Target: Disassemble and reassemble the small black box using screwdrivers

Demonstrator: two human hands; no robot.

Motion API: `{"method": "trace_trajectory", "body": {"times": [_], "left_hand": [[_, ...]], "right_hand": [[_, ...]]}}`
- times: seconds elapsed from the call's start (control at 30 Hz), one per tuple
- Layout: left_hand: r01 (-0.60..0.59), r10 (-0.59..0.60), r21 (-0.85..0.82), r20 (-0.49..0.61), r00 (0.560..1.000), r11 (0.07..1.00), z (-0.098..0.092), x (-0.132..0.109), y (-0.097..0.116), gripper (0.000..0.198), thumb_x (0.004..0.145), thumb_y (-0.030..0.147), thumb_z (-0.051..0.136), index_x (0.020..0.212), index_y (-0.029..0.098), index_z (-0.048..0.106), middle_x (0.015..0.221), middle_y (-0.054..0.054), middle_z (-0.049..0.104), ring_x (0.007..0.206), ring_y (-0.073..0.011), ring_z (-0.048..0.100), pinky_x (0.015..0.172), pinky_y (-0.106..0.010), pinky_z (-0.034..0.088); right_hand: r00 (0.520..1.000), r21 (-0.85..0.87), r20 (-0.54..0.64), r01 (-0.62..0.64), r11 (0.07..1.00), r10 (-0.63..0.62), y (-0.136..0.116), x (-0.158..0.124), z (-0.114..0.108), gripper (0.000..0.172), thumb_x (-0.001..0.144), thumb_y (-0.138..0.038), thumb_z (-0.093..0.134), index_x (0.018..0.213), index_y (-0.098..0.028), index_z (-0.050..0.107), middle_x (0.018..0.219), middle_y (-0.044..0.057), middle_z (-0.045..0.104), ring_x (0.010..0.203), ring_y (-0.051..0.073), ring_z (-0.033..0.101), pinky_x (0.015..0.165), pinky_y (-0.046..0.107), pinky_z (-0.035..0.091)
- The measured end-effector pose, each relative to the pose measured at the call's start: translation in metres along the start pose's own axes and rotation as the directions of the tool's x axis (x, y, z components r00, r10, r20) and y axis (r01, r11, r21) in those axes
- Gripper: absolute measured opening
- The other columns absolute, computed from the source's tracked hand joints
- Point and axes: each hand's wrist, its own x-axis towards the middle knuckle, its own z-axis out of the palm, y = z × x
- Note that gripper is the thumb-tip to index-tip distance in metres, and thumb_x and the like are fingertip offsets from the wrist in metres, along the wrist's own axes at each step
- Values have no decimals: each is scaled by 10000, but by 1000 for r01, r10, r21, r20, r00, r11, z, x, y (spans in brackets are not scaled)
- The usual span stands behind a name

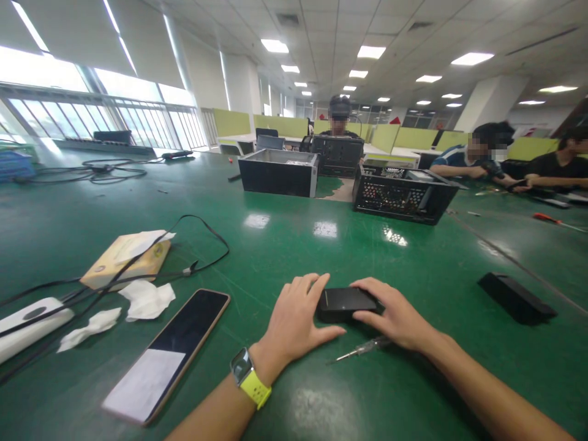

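1. From where I stand, the small black rectangular box (pixel 346 304) lies on the green tabletop (pixel 275 257), right in front of the person, between both hands.
2. The right hand (pixel 397 312) has its thumb and fingers closed around the box's right end. The left hand (pixel 291 315) is spread wide at the other end, thumb held away; whether its fingertips press on the box, I can't tell.
3. I'd guess it is light and stiff, probably plastic, and perhaps a little slippery on its smooth top (it might slide easily on that glossy table). The short ends or side edges look like the best hold; I'd go gently, in case it houses something delicate.
4. A thin screwdriver with a clear handle (pixel 370 346) lies just beside it, on the person's side; it looks slim enough to roll.
5. No brand or word on the box can be read from here, only a faint pale mark near its left edge. The smartphone (pixel 202 318) to the left shows no legible text, and the print on the yellow carton (pixel 103 267) is too small to make out.
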Motion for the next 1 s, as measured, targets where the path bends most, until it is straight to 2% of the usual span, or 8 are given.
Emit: {"method": "trace_trajectory", "body": {"times": [0.07,0.17,0.27,0.43,0.57,0.67,0.73,1.0], "left_hand": [[2,-3,2,37,999,1000,2,0,-2,873,695,609,759,1381,185,423,1318,-146,559,1154,-336,517,938,-465,427],[-2,4,-29,88,996,1000,4,0,-2,647,821,531,687,1329,184,487,1252,-115,612,1114,-305,536,912,-436,432],[22,-13,-79,112,994,997,4,1,-2,444,904,447,618,1261,191,550,1168,-91,658,1043,-279,559,861,-406,440],[25,-5,-173,115,993,985,0,0,-1,397,886,404,646,1227,212,580,1118,-78,674,999,-267,564,838,-396,431],[-7,38,-240,124,992,971,-2,-2,2,375,856,401,668,1178,217,612,1056,-69,678,956,-254,569,821,-386,426],[-16,51,-259,129,990,966,-3,-2,4,374,848,402,668,1172,222,621,1008,-61,682,940,-256,566,819,-389,424],[-16,51,-263,130,990,965,-2,-3,4,375,851,398,664,1180,223,619,1008,-61,683,943,-257,565,823,-393,423],[-8,40,-255,121,992,967,-1,-3,4,372,839,389,669,1165,215,623,1039,-70,679,956,-260,571,827,-396,433]], "right_hand": [[999,7,34,15,1000,-15,-4,-5,2,492,827,-446,672,1258,-227,580,1235,104,649,1129,261,596,986,414,452],[998,-11,3,-70,997,70,3,-24,-14,525,842,-463,642,1293,-219,530,1281,124,600,1173,279,556,1000,451,434],[963,-49,32,-265,963,267,17,-53,-35,358,843,-440,631,1112,-208,587,1092,88,649,1001,250,605,892,408,484],[878,-57,161,-448,892,451,38,-90,-53,238,831,-443,628,800,-206,633,724,1,625,657,175,563,621,298,466],[877,237,-42,-456,858,478,39,-93,-60,383,900,-545,518,929,-198,678,719,17,606,633,162,546,571,271,447],[863,390,-39,-450,803,503,29,-90,-60,460,914,-581,466,959,-180,687,612,-12,520,519,136,483,501,264,405],[865,386,28,-471,793,500,20,-87,-59,456,910,-576,476,951,-182,701,591,-23,498,490,127,463,472,257,375],[915,160,51,-404,901,401,10,-81,-62,400,892,-539,528,881,-222,771,843,60,674,810,232,619,731,349,462]]}}
